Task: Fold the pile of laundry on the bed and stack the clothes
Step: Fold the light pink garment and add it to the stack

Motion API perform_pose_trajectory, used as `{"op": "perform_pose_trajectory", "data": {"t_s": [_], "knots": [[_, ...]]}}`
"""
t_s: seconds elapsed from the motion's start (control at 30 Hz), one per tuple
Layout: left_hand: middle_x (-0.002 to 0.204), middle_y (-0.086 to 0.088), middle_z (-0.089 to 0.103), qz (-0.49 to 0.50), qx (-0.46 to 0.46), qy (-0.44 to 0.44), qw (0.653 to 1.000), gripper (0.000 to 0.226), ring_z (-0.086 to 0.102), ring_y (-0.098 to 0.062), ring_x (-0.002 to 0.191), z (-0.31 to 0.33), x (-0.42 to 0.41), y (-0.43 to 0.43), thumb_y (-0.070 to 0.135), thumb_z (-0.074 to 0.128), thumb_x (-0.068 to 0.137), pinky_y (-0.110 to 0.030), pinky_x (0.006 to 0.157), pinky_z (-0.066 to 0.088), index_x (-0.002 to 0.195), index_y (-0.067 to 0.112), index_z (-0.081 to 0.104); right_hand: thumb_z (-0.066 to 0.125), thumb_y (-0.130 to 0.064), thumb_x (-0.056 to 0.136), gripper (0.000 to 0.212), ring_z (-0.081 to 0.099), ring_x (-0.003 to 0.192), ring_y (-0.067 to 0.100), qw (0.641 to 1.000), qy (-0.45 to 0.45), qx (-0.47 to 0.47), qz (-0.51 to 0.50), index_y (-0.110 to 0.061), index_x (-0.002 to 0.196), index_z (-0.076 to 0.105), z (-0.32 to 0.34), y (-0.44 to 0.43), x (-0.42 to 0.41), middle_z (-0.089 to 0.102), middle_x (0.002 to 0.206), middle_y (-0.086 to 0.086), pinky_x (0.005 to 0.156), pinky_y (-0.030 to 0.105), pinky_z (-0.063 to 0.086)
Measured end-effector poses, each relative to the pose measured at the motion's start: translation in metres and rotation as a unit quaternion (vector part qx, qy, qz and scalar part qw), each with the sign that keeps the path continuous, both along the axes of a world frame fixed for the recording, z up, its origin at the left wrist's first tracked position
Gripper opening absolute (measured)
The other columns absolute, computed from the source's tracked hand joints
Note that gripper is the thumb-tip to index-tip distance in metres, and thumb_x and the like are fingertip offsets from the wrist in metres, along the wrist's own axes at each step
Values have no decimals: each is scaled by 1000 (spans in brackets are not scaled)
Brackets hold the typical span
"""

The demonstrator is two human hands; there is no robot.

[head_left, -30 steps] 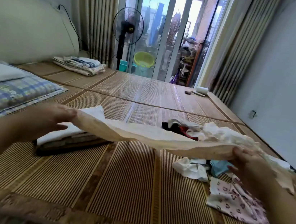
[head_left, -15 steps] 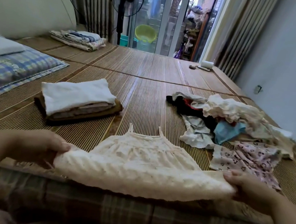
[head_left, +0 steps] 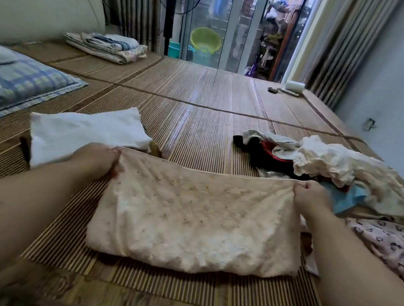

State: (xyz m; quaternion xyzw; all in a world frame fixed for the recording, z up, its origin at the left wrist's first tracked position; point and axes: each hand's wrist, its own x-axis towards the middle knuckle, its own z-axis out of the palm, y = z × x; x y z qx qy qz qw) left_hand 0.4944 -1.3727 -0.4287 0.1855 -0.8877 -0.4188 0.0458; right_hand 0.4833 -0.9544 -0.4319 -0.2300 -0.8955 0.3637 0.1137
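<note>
A cream dress (head_left: 197,216) with small specks lies doubled over on the bamboo mat (head_left: 200,116) right in front of me. My left hand (head_left: 97,162) pinches its far left corner and my right hand (head_left: 312,197) pinches its far right corner. Left of it sits the folded stack (head_left: 82,134), white cloth on top of darker pieces. To the right is the loose pile of laundry (head_left: 322,163) with cream, black, red and blue pieces, and a pink heart-print garment (head_left: 389,244) spread nearest me.
A plaid pillow (head_left: 11,86) lies at the far left. Folded bedding (head_left: 107,46) sits by the headboard corner. A white roll (head_left: 294,86) and small items rest at the mat's far right edge. A standing fan (head_left: 173,8) and a green basket (head_left: 205,40) are beyond the bed.
The dress was held stretched in the air, then laid flat with its straps away from me. Both hands have now carried the hem forward over the top, folding the dress in half.
</note>
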Motion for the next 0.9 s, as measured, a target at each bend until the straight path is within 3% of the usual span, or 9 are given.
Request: {"op": "perform_pose_trajectory", "data": {"t_s": [0.1,0.17,0.3,0.43,0.53,0.6,0.73,0.83,0.9], "knots": [[141,-23,46,17,-73,61,995,52,43,-35,130,-23,-2,31,36,51,97,-38,105,34,135,1,49,53,-29,95,41,50,117,37,999,35,34,-9,-12,132,48,-20,-27,0,55,128,17,89,39,38],[159,-11,19,-83,-153,71,982,74,19,-27,146,-43,10,50,53,49,92,-39,116,18,151,14,30,53,-28,95,46,46,126,33,992,59,91,70,-15,139,45,-39,-50,18,50,138,14,99,43,38],[163,5,-8,-336,-326,-112,876,82,-8,-19,149,-84,27,61,78,26,81,-48,120,5,152,42,4,38,-52,97,53,17,147,14,932,-87,223,273,-33,146,35,-71,-70,54,21,159,-7,118,44,18],[162,4,-16,-319,-357,-176,860,83,-14,-23,149,-93,23,53,86,19,75,-51,117,-1,148,52,-5,27,-71,90,71,-12,148,15,899,-190,258,299,-42,152,8,-82,-58,42,-8,162,-7,118,47,-2],[162,3,-12,-322,-342,-187,863,87,-12,-24,149,-79,26,52,86,23,77,-52,117,2,150,47,-1,32,-74,87,74,-10,148,14,900,-181,231,321,-44,151,10,-74,-55,41,-4,162,-8,117,51,-3],[160,11,-11,-371,-317,-150,860,107,-14,-16,148,-72,42,43,99,12,56,-47,118,1,149,48,0,34,-86,73,86,-4,148,9,908,-153,180,347,-47,148,18,-66,-45,57,6,159,-16,117,51,-2],[150,27,-21,-481,-350,-96,798,95,-23,0,142,-64,100,19,98,8,51,-31,117,-8,137,60,-6,31,-102,42,108,4,142,-5,894,-138,175,389,-54,138,28,-61,-10,108,15,152,-28,121,40,9],[149,28,-14,-441,-365,-101,814,97,-17,3,141,-69,115,10,93,-8,52,-31,118,0,141,56,1,36,-88,63,85,8,142,-4,907,-139,200,343,-48,138,38,-63,3,131,18,148,-29,119,37,14],[154,25,-3,-401,-377,-95,830,80,-8,3,143,-71,112,12,82,-1,74,-33,119,11,147,50,12,42,-65,86,55,18,144,2,925,-116,211,293,-42,136,47,-65,2,133,30,151,-21,116,34,22]]}}
